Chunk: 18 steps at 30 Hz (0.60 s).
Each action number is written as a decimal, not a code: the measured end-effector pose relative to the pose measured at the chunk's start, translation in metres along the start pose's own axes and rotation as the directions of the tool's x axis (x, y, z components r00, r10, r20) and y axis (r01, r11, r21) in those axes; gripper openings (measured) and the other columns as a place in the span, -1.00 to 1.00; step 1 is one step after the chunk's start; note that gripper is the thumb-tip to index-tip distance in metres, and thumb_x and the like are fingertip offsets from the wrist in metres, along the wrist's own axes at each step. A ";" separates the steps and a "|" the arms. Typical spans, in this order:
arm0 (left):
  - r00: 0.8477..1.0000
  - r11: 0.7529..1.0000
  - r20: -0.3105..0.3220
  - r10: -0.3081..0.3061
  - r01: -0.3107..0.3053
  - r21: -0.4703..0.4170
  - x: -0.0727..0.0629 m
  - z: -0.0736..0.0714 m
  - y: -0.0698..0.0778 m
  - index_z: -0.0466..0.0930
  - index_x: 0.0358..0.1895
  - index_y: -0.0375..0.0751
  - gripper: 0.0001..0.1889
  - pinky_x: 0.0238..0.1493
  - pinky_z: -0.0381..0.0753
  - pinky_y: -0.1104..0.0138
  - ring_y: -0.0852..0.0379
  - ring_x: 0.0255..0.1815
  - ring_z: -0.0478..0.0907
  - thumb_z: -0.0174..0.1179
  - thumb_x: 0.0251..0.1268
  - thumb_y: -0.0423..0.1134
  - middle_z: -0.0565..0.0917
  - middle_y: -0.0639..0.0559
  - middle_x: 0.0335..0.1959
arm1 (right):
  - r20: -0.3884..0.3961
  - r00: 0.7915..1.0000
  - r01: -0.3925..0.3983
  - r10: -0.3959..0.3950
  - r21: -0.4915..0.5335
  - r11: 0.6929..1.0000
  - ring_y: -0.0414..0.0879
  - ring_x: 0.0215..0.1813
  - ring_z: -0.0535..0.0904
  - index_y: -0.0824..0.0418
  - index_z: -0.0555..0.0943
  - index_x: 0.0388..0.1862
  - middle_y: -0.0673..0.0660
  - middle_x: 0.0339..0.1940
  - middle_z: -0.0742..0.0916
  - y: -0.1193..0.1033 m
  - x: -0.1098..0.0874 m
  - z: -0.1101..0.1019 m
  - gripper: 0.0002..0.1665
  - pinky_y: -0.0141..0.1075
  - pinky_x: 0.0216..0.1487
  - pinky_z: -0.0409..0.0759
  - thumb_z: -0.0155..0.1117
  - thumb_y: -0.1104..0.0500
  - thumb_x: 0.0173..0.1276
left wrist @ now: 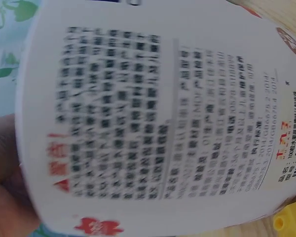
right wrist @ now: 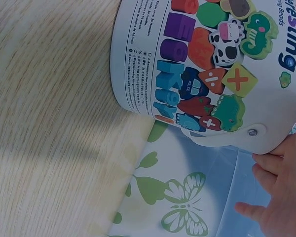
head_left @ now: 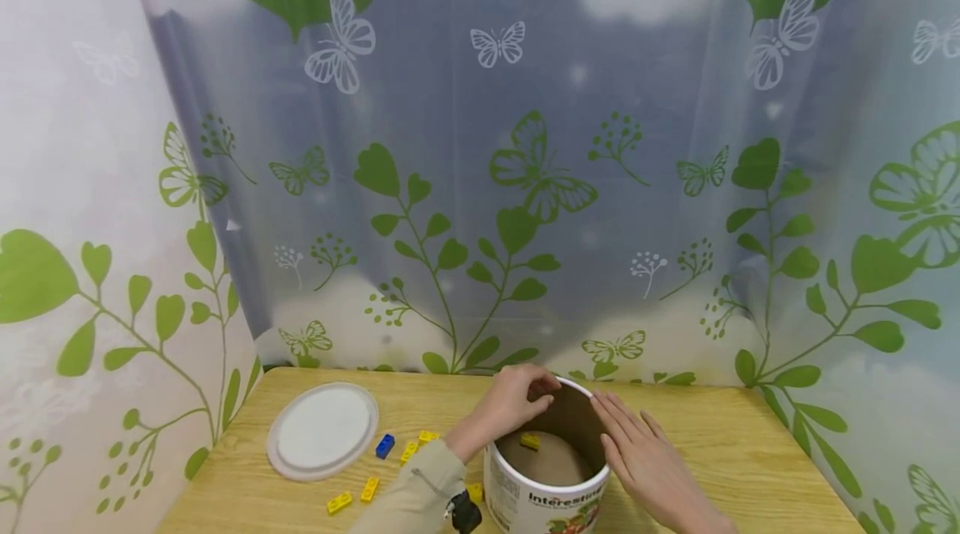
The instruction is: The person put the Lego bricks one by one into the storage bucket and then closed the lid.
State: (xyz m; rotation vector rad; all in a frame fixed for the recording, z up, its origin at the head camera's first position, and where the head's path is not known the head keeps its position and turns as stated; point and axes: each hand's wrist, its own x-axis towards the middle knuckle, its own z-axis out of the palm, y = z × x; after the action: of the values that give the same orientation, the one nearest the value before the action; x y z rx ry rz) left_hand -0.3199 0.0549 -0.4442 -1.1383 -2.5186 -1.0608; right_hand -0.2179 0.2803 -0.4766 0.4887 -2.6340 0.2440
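A white bucket [head_left: 543,491] with "Interesting" printed on it stands upright on the table with its mouth uncovered. Inside it shows a yellow toy brick [head_left: 529,441]. My left hand [head_left: 513,402] reaches over the bucket's left rim, fingers bent and thumb apart, with nothing visible between them. In the left wrist view part of this hand [left wrist: 7,197] shows past the rim, the rest hidden. My right hand [head_left: 645,455] lies with straight fingers against the right side of the rim. The right wrist view shows its fingers [right wrist: 269,168] by the handle's pivot [right wrist: 253,132].
A round white lid [head_left: 324,431] lies at the table's left. Between lid and bucket are scattered a blue brick [head_left: 385,446] and several yellow bricks [head_left: 370,489], one close to the bucket's left side. Patterned curtains [head_left: 480,267] hang behind the wooden table [head_left: 720,434].
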 end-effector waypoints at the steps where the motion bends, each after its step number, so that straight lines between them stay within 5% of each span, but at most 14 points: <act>1: 1.000 1.000 -0.014 0.004 -0.004 -0.017 -0.001 -0.003 0.000 0.73 -0.08 -0.22 -0.85 -0.15 0.68 0.48 0.18 -0.18 0.72 0.35 0.32 -0.38 0.76 -0.02 -0.16 | -0.014 1.000 0.008 -0.008 -0.005 1.000 0.06 0.49 0.39 0.16 0.40 0.52 0.10 0.49 0.50 0.000 0.000 0.001 -0.41 0.18 0.40 0.38 0.10 0.10 0.57; 12: 0.992 0.990 -0.123 -0.029 0.012 -0.141 -0.019 -0.026 -0.010 0.69 0.04 -0.26 -0.79 -0.06 0.74 0.28 0.02 -0.07 0.72 0.29 0.38 -0.39 0.75 -0.08 -0.05 | -0.050 0.998 0.038 -0.038 -0.015 0.999 0.08 0.47 0.42 0.18 0.43 0.49 0.12 0.47 0.52 0.000 0.000 0.001 -0.40 0.18 0.36 0.41 0.17 0.15 0.50; 18: 0.972 0.985 -0.223 -0.078 0.041 -0.167 -0.035 -0.037 -0.020 0.69 0.07 -0.21 -0.75 -0.01 0.74 0.19 0.02 -0.03 0.71 0.31 0.37 -0.37 0.75 -0.04 -0.01 | -0.063 0.997 0.046 -0.048 -0.026 0.999 0.09 0.45 0.44 0.20 0.44 0.48 0.12 0.46 0.53 -0.002 0.001 0.002 -0.39 0.17 0.35 0.41 0.20 0.16 0.48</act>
State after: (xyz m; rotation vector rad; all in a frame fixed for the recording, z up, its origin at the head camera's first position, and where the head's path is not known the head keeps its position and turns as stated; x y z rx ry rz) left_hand -0.3138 0.0006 -0.4428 -0.9206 -2.3353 -1.3491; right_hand -0.2184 0.2780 -0.4778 0.5251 -2.5576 0.2084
